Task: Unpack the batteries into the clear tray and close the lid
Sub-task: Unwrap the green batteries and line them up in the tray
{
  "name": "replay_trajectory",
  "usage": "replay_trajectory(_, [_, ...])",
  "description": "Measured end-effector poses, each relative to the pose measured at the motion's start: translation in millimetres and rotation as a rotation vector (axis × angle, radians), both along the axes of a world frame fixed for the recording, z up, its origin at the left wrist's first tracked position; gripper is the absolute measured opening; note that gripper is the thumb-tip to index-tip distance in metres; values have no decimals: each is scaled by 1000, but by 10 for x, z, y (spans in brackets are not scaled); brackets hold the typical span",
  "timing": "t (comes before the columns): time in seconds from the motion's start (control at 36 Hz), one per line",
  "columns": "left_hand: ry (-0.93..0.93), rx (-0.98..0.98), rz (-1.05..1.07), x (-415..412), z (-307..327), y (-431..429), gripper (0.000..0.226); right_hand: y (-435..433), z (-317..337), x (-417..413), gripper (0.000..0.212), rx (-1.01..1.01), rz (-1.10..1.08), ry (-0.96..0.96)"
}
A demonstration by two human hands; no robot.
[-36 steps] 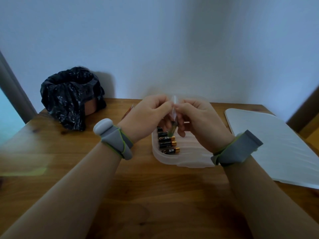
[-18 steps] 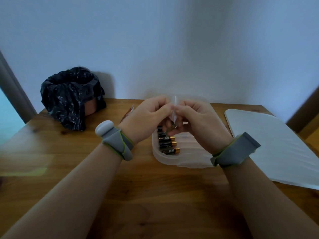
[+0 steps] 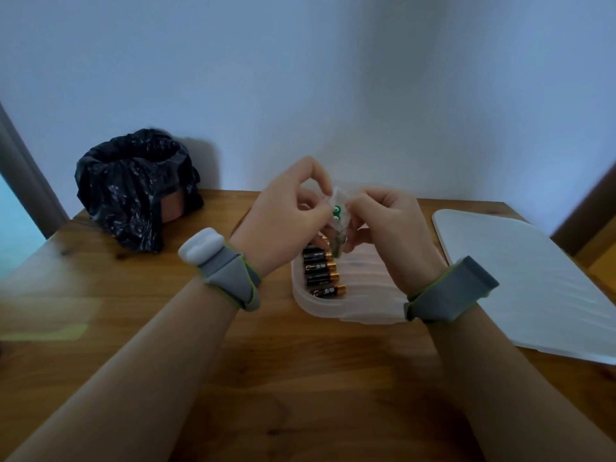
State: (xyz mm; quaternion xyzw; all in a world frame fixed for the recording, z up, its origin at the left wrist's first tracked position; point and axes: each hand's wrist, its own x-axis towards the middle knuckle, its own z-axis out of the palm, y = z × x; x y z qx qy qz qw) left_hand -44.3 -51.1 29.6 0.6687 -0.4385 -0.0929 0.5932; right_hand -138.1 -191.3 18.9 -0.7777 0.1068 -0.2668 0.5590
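Fingers of the left hand (image 3: 286,211) and right hand (image 3: 390,221) are clamping the clear battery packet (image 3: 339,211) above the clear tray (image 3: 363,295). The packet has just been turning to bare green battery ends, so more batteries are likely coming free.

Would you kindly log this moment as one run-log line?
left hand: pinches small clear plastic packet | right hand: pinches same packet | clear ribbed plastic tray: black-and-gold batteries along left side

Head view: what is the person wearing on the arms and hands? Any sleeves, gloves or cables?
No sleeves or gloves; both forearms are bare. Behind the left hand, the left wrist strap is grey fabric edged in yellow-green and carries a white rounded pod. Behind the right hand, the right wrist strap matches, with no pod showing. No cables or rings visible.
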Motion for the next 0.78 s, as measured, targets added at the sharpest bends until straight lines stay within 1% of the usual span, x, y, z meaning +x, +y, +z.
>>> replay_trajectory(0.06, [-28, 37, 24, 3, -7, -1, 11, -20, -11, 0, 29, -44, -26, 10])
replay_trajectory(0.17, [-103, 107, 116, 41, -64, -13, 30, -6, -2, 1, 30, -109, -73, 8])
replay_trajectory(0.25, [-210, 178, 195, 67, -92, -31, 32, 3, -10, -11, 34, -180, -111, 11])
replay_trajectory(0.33, [-305, 220, 219, 33, -63, -30, 38, 27, -6, -10, 42, -130, -78, 18])
replay_trajectory(0.39, [-368, 236, 220, 3, -39, -24, 40, 21, -18, 9, 40, -100, -5, 7])
replay_trajectory(0.44, [-389, 231, 228, -9, -21, -18, 42, 3, -38, 17, 34, -66, 42, 5])
replay_trajectory(0.5, [-325, 197, 234, 14, -31, -18, 42, 10, -32, -9, 28, -41, 43, 25])
replay_trajectory(0.56, [-134, 119, 210, 32, -35, -17, 42, 32, -3, -57, 30, -46, 57, 62])
replay_trajectory(0.58, [-32, 81, 192, 40, -36, -14, 41, 53, 10, -76, 36, -67, 77, 90])
replay_trajectory(0.67, [202, -10, 150, -6, 22, -13, 34, 96, 28, -112, 67, -210, 127, 134])
replay_trajectory(0.69, [268, -44, 133, -27, 44, -14, 33, 108, 21, -109, 70, -270, 124, 146])
replay_trajectory(0.72, [323, -73, 115, -46, 58, -18, 33, 112, 3, -97, 68, -329, 102, 155])
replay_trajectory(0.78, [404, -118, 85, -62, 71, -30, 33, 104, -37, -67, 51, -421, 36, 156])
